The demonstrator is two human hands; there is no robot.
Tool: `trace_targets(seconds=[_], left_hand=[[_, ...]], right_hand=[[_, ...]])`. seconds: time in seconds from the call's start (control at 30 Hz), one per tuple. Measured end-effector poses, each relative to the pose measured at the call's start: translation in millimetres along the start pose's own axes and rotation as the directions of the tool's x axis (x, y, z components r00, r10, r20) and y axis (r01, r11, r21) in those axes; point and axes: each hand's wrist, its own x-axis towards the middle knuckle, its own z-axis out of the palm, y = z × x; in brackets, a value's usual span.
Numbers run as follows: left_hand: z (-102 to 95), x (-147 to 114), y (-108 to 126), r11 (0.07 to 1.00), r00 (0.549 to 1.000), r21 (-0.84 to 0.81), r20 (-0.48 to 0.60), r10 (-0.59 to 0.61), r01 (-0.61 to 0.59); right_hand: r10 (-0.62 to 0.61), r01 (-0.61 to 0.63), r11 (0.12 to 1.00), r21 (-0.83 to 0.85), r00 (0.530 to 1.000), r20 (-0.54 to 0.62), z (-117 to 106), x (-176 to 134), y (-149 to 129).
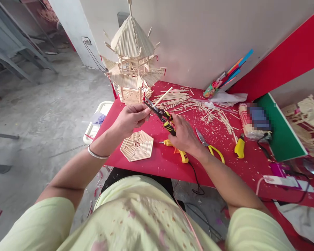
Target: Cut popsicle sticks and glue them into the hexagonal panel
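Pinched in the fingers of my left hand (132, 119) is a thin wooden stick (163, 97), pointing up to the right. My right hand (183, 134) is wrapped round the yellow and black handles of a pair of pliers (159, 113). The pliers' dark jaws lie across the stick close to my left fingertips; whether they touch it I cannot tell. Below my hands, a hexagonal panel of sticks (137, 145) lies flat on the red table (157, 167). Beside it, under my right hand, rests a yellow glue gun (182, 156).
A stick-built pagoda (133, 42) stands at the back left. Loose sticks (175, 98) and chips cover the table behind my hands. Scissors (210, 144) and a yellow-handled tool (240, 146) lie right. A pen cup (210, 90) leans near the wall; a power strip (281, 180) sits far right.
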Motion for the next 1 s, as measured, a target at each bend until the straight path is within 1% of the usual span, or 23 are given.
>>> trace_targets(seconds=[0.13, 0.23, 0.37, 0.4, 0.43, 0.47, 0.5, 0.53, 0.6, 0.63, 0.67, 0.7, 0.73, 0.77, 0.87, 0.9, 0.93, 1.0], left_hand=[[-2.2, 0, 0, 0.998, 0.997, 0.013, -0.039, 0.065, -0.064], [-6.0, 2, -5, 0.995, 0.992, 0.014, -0.071, 0.101, -0.101], [-12.5, 6, -15, 0.994, 0.990, 0.035, -0.090, 0.106, -0.104], [-13.7, 7, -18, 0.993, 0.990, 0.045, -0.084, 0.111, -0.107], [-14.8, 9, -21, 0.991, 0.989, 0.052, -0.075, 0.125, -0.122], [-15.8, 11, -24, 0.988, 0.986, 0.052, -0.062, 0.152, -0.149], [-16.8, 13, -26, 0.981, 0.981, 0.046, -0.048, 0.188, -0.186], [-18.2, 16, -28, 0.973, 0.973, 0.037, -0.033, 0.228, -0.227], [-22.4, 23, -34, 0.956, 0.956, 0.032, -0.010, 0.293, -0.292], [-25.5, 29, -37, 0.948, 0.949, 0.048, -0.006, 0.315, -0.314], [-29.1, 35, -42, 0.942, 0.944, 0.080, -0.009, 0.329, -0.327], [-33.3, 43, -48, 0.935, 0.941, 0.122, -0.020, 0.337, -0.333], [-37.6, 51, -55, 0.926, 0.937, 0.170, -0.036, 0.348, -0.337], [-41.7, 60, -63, 0.922, 0.939, 0.223, -0.059, 0.338, -0.318], [-48.3, 85, -85, 0.913, 0.935, 0.308, -0.146, 0.322, -0.266], [-47.3, 92, -90, 0.921, 0.932, 0.284, -0.170, 0.321, -0.266], [-44.7, 97, -92, 0.935, 0.936, 0.226, -0.162, 0.312, -0.272], [-35.7, 104, -91, 0.962, 0.959, 0.050, -0.071, 0.273, -0.270]], right_hand=[[-0.004, 0.000, 0.996, 0.092, 0.999, 0.037, -1, 2, -5], [0.042, -0.055, 0.988, 0.141, 0.995, 0.093, -4, 1, -6], [0.121, -0.135, 0.981, 0.141, 0.987, 0.107, -11, -2, -5], [0.139, -0.159, 0.974, 0.162, 0.982, 0.126, -13, -2, -5], [0.157, -0.191, 0.959, 0.210, 0.973, 0.169, -15, -3, -6], [0.171, -0.236, 0.928, 0.288, 0.957, 0.235, -18, -3, -7], [0.175, -0.300, 0.869, 0.393, 0.930, 0.324, -20, -3, -8], [0.166, -0.383, 0.774, 0.503, 0.891, 0.423, -22, -2, -9], [0.124, -0.555, 0.509, 0.658, 0.804, 0.582, -25, 0, -9], [0.106, -0.619, 0.378, 0.688, 0.767, 0.633, -26, 1, -7], [0.093, -0.666, 0.270, 0.696, 0.737, 0.669, -27, 3, -5], [0.087, -0.697, 0.194, 0.690, 0.713, 0.696, -27, 4, -2], [0.084, -0.720, 0.142, 0.679, 0.693, 0.716, -26, 6, 2], [0.074, -0.740, 0.105, 0.664, 0.671, 0.737, -26, 8, 5], [0.029, -0.787, 0.042, 0.615, 0.617, 0.787, -21, 13, 14], [0.005, -0.799, 0.033, 0.600, 0.601, 0.799, -19, 15, 16], [-0.027, -0.809, 0.025, 0.587, 0.586, 0.810, -18, 16, 17], [-0.101, -0.821, 0.009, 0.571, 0.567, 0.817, -16, 19, 17]])
